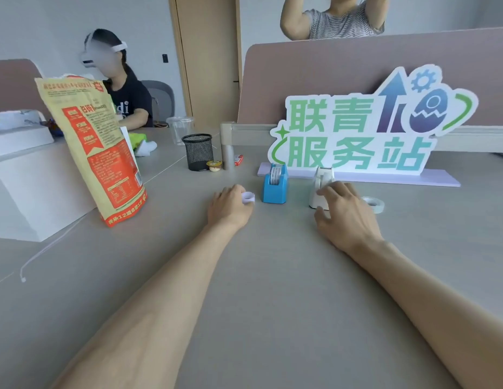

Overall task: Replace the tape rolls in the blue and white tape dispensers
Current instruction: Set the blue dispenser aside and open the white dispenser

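A blue tape dispenser [275,184] stands on the grey desk with a tape roll seated in it. Just left of it, my left hand [229,206] rests on the desk and pinches a small white tape core [248,197] at its fingertips. A white tape dispenser [321,186] stands to the right of the blue one. My right hand [343,211] curls its fingers and thumb round the white dispenser's base. A clear tape roll [374,204] lies flat on the desk behind my right hand.
A standing sign [357,130] with green characters is right behind the dispensers. A black mesh pen cup [197,151], a small cup and a red box sit at back left. A tall orange bag [95,147] and white boxes stand at left. Two people are beyond the desk.
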{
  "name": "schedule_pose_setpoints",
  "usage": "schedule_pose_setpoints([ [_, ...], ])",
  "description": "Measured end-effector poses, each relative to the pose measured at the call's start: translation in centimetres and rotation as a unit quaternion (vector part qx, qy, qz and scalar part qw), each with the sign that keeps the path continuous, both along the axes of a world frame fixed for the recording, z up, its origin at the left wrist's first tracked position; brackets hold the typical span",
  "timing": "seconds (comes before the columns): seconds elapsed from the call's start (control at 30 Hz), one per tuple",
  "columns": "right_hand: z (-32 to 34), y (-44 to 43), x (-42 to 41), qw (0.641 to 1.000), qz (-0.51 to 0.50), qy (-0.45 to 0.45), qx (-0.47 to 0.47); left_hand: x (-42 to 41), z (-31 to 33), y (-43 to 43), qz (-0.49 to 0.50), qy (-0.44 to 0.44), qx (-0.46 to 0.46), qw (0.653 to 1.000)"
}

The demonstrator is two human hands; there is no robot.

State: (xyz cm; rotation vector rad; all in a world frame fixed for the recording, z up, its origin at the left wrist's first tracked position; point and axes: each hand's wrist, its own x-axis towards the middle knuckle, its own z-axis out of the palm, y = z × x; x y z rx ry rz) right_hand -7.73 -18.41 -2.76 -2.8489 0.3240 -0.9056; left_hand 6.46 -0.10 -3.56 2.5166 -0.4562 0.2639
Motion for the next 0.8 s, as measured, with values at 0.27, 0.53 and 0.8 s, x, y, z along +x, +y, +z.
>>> schedule_pose_setpoints([
  [0.27,-0.1,-1.6,2.6,0.997,-0.045,-0.05,0.038,4.3,0.2,-2.8,0.01,-0.019,0.078,0.997],
  [0.53,0.3,-1.5,2.5,0.994,-0.052,0.006,0.094,2.2,0.0,-2.6,0.037,-0.023,0.122,0.992],
  [0.8,1.0,-0.1,0.3,0.981,-0.053,0.001,0.189,-4.0,-0.3,0.0,-0.009,-0.004,0.154,0.988],
])
